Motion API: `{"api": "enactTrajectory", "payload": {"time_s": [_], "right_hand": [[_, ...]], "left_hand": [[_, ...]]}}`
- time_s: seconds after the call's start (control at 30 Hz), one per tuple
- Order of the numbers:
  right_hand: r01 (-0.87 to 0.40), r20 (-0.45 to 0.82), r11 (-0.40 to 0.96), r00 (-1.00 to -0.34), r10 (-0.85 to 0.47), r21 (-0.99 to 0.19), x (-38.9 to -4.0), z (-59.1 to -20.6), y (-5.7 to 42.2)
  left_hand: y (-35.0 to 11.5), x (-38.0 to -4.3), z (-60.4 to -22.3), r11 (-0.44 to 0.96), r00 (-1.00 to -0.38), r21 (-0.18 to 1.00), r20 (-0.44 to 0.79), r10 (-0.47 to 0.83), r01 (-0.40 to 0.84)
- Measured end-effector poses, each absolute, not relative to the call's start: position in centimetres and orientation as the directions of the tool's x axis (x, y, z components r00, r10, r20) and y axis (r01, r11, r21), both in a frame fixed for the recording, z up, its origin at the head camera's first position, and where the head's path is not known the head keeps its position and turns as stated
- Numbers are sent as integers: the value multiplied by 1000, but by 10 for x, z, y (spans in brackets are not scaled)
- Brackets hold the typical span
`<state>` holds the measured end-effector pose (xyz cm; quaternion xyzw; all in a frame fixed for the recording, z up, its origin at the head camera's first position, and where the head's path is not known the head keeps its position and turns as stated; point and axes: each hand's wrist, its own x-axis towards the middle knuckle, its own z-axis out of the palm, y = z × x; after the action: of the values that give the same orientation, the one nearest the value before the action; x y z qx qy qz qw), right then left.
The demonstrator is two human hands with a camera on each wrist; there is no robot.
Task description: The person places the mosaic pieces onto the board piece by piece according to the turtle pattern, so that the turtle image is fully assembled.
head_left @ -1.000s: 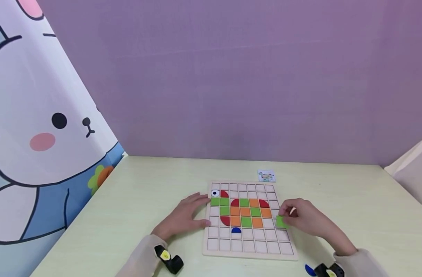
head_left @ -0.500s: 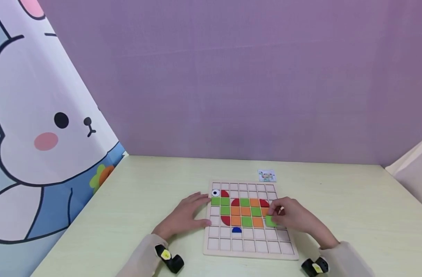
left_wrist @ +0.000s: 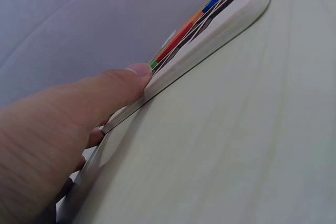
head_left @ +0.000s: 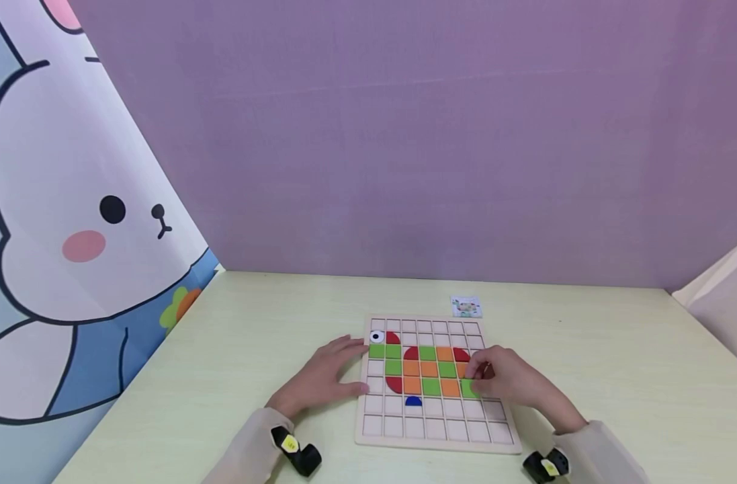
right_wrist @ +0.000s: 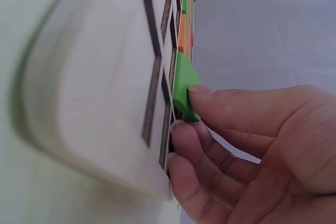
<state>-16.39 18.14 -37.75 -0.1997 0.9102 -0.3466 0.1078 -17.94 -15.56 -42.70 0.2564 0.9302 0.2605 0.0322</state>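
A pale wooden grid board (head_left: 437, 445) lies on the table, partly filled with red, orange and green pieces, a round eye piece (head_left: 377, 337) and a blue half-round piece (head_left: 413, 401). My right hand (head_left: 510, 378) pinches a green square tile (right_wrist: 182, 80) by its near end. The tile stands tilted over a cell at the right end of the lowest coloured row, beside an orange tile (head_left: 450, 388). My left hand (head_left: 320, 373) rests along the board's left edge, its thumb (left_wrist: 128, 80) on the rim and its fingers stretched out.
A small printed picture card (head_left: 466, 307) lies just behind the board. A purple cloth wall (head_left: 441, 148) stands at the table's back, and a cartoon-printed panel (head_left: 60, 269) rises on the left. Each wrist carries a black camera (head_left: 301, 457).
My right hand has moved left with the green tile, from beside the board's right edge to a cell in the lowest coloured row, and lowered it there. My left hand stays put.
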Motion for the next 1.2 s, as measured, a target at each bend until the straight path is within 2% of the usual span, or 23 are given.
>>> {"api": "enactTrajectory", "payload": {"time_s": [0.27,0.73,1.2], "right_hand": [[-334,-13,675,-891,-453,-658,-163,-380,180],[-307,-33,685,-900,-435,-661,-163,-379,183],[-362,7,724,-897,-443,-586,-136,-372,210]], "left_hand": [[-156,-180,-427,732,-866,499,82,494,465],[-155,-182,-430,743,-870,487,78,487,460],[-153,-183,-431,737,-872,504,72,483,450]]}}
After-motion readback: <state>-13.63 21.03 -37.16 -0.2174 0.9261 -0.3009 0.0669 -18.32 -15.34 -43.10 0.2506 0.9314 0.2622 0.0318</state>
